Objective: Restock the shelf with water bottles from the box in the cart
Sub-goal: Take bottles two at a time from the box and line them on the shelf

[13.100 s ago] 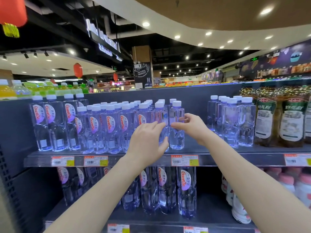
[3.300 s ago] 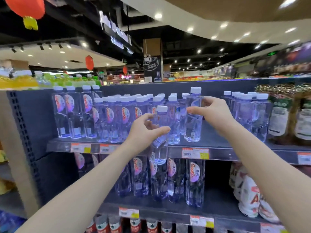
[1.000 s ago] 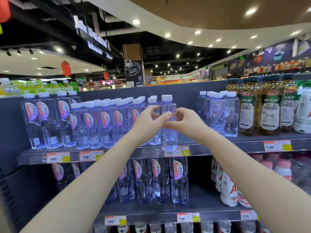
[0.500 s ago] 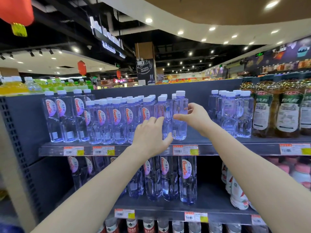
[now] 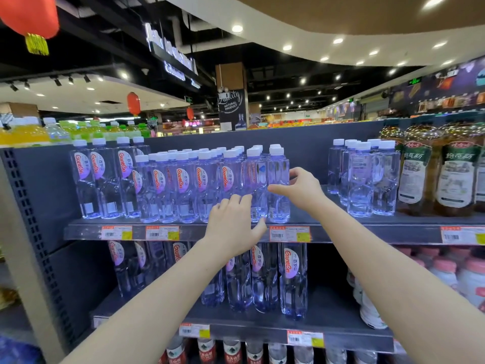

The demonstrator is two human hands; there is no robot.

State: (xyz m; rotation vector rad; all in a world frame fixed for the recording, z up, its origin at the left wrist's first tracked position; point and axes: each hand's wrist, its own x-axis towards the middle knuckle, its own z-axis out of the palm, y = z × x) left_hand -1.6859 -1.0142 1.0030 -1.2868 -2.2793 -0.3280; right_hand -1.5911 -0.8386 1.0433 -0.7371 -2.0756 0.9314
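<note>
Head cam, only view. Upper shelf point(image 5: 341, 227) runs across mid-frame, w/ a packed block of clear water bottles point(image 5: 183, 185) at approx 10 o'clock from centre, white caps, pink/red labels facing out.

Rightmost front bottle point(image 5: 278, 185) stands upright at the shelf's front edge, touching its neighbour on the left; its label is turned away.

Right hand point(image 5: 301, 189) comes in from 4 o'clock, thumb and fingers spread in a loose C beside that bottle's mid-body; fingertips at its right side, thumb pointing left across its front. Can't tell if it's really gripping or just touching.

Left hand point(image 5: 233, 222) comes up from 7 o'clock, fingers together and flat, laid against the lower fronts of the front-row bottles just left of the end one, thumb out to the right. Not pinching anything.

Gap of bare shelf at 3 o'clock, then a smaller cluster of bottles point(image 5: 364, 177), then brown-labelled drinks point(image 5: 456, 174) at far right.

Lower shelf point(image 5: 341, 329) at 6 o'clock holds taller bottles of the same brand point(image 5: 291, 279). Price tags point(image 5: 290, 233) along the shelf lip.
</note>
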